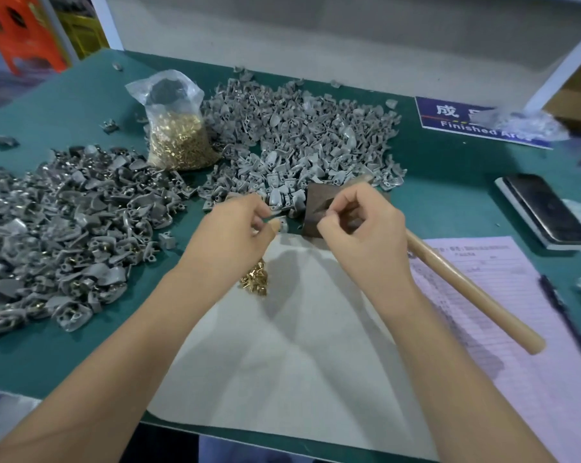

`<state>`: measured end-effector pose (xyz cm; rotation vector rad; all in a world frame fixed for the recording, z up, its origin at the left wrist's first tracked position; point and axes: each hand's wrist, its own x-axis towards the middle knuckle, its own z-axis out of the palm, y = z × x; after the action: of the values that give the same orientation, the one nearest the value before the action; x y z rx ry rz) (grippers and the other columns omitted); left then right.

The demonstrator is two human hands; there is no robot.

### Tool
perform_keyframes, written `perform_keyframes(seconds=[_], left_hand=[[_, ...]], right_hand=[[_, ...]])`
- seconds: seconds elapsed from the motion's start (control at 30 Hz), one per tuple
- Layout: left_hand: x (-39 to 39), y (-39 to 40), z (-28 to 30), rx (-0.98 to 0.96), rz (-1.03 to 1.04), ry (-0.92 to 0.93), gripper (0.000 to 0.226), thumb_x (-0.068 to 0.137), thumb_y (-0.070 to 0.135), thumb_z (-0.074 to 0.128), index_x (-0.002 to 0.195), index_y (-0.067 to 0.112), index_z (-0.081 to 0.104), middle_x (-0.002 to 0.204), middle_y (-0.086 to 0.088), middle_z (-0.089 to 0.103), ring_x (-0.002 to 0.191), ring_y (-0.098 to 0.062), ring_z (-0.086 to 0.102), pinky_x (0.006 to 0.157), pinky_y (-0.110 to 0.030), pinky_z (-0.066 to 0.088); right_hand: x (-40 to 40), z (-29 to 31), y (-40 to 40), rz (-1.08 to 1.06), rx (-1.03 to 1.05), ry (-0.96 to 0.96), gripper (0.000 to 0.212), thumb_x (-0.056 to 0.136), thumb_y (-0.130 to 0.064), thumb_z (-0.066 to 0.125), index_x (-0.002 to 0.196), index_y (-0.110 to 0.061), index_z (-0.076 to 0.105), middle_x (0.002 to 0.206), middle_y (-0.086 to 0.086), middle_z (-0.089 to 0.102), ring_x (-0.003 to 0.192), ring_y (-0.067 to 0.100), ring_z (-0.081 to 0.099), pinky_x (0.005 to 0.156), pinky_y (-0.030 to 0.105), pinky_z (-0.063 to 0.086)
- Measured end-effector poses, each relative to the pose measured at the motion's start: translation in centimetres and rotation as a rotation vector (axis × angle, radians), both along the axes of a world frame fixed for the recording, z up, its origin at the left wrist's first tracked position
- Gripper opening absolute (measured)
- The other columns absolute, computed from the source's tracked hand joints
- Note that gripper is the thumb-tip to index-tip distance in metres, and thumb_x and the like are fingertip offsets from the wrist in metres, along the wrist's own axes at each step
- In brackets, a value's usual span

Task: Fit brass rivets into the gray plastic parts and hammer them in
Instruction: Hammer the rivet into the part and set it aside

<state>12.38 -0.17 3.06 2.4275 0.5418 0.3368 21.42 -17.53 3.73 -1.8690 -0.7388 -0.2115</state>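
While my left hand [240, 225] curls its fingers round a small gray plastic part [281, 224] above the white cloth [282, 362], my right hand [359, 225] pinches something too small to identify. Loose brass rivets [255, 282] lie on the cloth; the hammer [462, 289] rests just beside my right hand.

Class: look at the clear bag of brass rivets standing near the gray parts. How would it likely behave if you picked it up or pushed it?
The bag is packed with metal rivets, so it is probably heavy for its size. Its thin film looks floppy, so it would likely sag and shift. It stands tall on the table, mouth loose, so a push might tip it and spill rivets.
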Motion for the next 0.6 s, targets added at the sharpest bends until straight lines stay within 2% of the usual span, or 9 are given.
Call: perform_keyframes(seconds=[0.03,0.17,0.4,0.5,0.6], left_hand=[[0.3,-0.2,-0.3,0.021,0.008,0.038,0.021,0.094,0.046,0.066,0.101,0.026,0.063,0.083,0.014,0.063,0.074,-0.003,0.059,0.064,-0.025,0.049],[1.7,-1.1,-0.3,0.140,0.082,0.145,0.036,0.089,0.056,0.067,0.097,0.022,0.061,0.089,0.005,0.062,0.079,-0.019,0.061,0.065,-0.033,0.049],[1.9,-1.6,0.5,0.137,0.092,0.140,0.014,0.098,0.030,0.062,0.090,0.018,0.065,0.084,-0.003,0.068,0.080,-0.029,0.065,0.074,-0.041,0.056],[1.5,-1.3,1.4,0.127,0.077,0.043,0.015,0.099,0.030,0.064,0.090,0.019,0.066,0.084,-0.002,0.065,0.079,-0.027,0.062,0.073,-0.042,0.054],[1.7,-1.3,2.7,0.167,0.066,-0.024,0.010,0.101,0.034,0.061,0.095,0.026,0.063,0.093,0.004,0.061,0.085,-0.023,0.058,0.072,-0.039,0.047]], right_hand=[[0.1,0.0,-0.1,-0.003,0.009,-0.003,0.012,0.077,-0.009,0.065,0.079,-0.020,0.059,0.073,-0.008,0.061,0.063,0.007,0.056,0.059,0.013,0.040],[0.3,0.1,-0.2,-0.012,0.037,0.015,0.015,0.085,-0.006,0.067,0.091,-0.019,0.067,0.077,-0.011,0.064,0.071,0.008,0.061,0.066,0.013,0.044],[1.4,0.8,-1.1,-0.075,0.042,-0.032,0.015,0.089,-0.008,0.065,0.095,-0.021,0.071,0.088,-0.009,0.069,0.080,0.015,0.065,0.072,0.023,0.050],[2.2,1.1,-1.7,-0.116,0.065,0.000,0.014,0.093,-0.010,0.066,0.096,-0.022,0.071,0.090,-0.012,0.070,0.081,0.009,0.065,0.070,0.013,0.046],[2.7,1.5,-2.2,-0.138,0.096,0.020,0.013,0.095,-0.011,0.066,0.094,-0.023,0.069,0.087,-0.017,0.068,0.080,-0.002,0.064,0.070,0.006,0.044]])
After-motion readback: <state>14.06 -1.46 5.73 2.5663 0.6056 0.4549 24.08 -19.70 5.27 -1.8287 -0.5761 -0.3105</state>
